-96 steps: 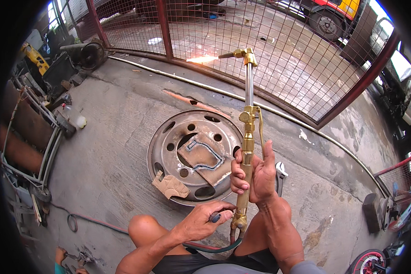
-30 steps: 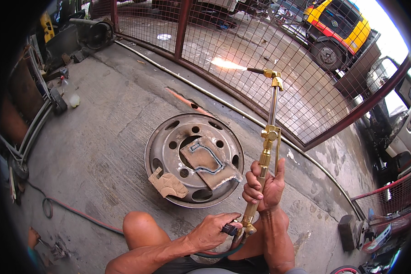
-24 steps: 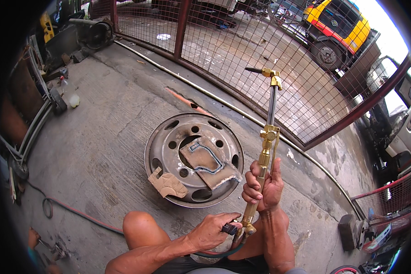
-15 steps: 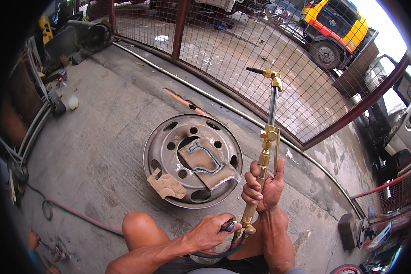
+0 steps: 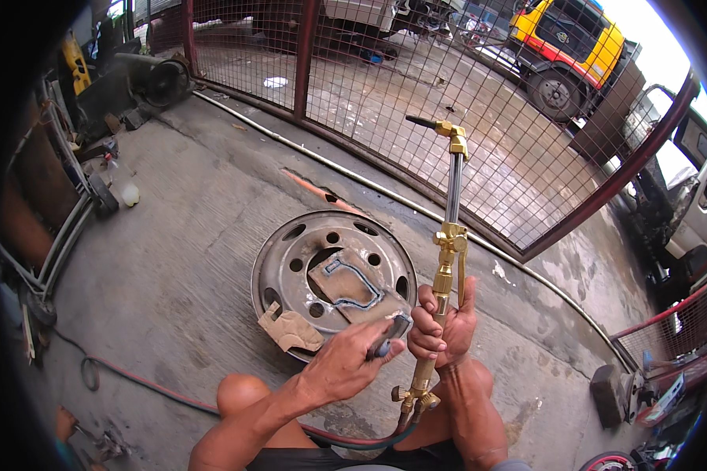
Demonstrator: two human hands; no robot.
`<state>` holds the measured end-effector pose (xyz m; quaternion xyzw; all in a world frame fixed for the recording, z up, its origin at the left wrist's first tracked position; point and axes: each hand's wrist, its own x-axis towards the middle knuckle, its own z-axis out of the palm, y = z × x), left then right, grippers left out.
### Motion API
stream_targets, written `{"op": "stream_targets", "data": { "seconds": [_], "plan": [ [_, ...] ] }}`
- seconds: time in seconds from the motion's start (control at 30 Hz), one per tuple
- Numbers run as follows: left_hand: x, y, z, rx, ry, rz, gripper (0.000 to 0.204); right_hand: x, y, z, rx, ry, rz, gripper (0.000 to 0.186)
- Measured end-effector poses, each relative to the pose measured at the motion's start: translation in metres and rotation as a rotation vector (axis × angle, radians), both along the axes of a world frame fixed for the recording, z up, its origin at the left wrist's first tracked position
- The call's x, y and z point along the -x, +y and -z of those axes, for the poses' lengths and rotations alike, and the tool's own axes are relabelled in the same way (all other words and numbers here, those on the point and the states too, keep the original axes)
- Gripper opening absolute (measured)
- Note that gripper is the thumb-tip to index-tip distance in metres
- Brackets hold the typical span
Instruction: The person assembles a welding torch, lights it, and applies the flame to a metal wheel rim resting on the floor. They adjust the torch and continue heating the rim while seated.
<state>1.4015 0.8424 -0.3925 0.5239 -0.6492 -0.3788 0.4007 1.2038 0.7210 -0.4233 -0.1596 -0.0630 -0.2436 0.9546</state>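
My right hand (image 5: 445,328) is wrapped around the handle of a brass cutting torch (image 5: 451,239), which stands upright with its dark nozzle pointing left. Two hoses, red and green, join it below the valve knobs. My left hand (image 5: 352,361) is closed on a small dark cylindrical object (image 5: 379,349), too covered to name, left of the torch handle. Beyond the hands a steel wheel rim (image 5: 269,259) lies flat. Across it rests a metal plate (image 5: 353,284) bearing a hooked outline in blue and white, its near corner partly behind my left hand. A cut brown cardboard template (image 5: 291,328) lies on the rim's near-left edge.
A red mesh fence (image 5: 401,102) crosses beyond a pale pipe (image 5: 353,182) on the concrete floor. The hose (image 5: 145,385) trails left. A metal-framed trolley (image 5: 63,220) and a bottle (image 5: 126,188) are at left. Another person's hand (image 5: 65,424) shows at lower left.
My left hand has moved up and away from the torch's valve knobs, toward the plate, still holding the dark object. The torch has shifted slightly left in my right hand.
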Motion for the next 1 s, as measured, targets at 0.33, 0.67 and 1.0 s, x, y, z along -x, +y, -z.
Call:
{"op": "stream_targets", "data": {
  "seconds": [0.33, 0.67, 1.0],
  "plan": [
    [-0.031, -0.086, 0.015, -0.205, 1.0, 0.516, 0.08, -0.057, 0.033, 0.004, -0.194, -0.271, -0.456, 0.087],
    [-0.026, -0.051, 0.018, -0.204, 0.748, 0.06, 0.059, -0.064, 0.047, 0.03, -0.167, 0.013, -0.376, 0.095],
    [-0.038, -0.036, 0.034, -0.3, 0.316, -0.322, 0.043, -0.066, 0.068, 0.047, 0.387, 0.926, 0.036, 0.073]
  ]
}}
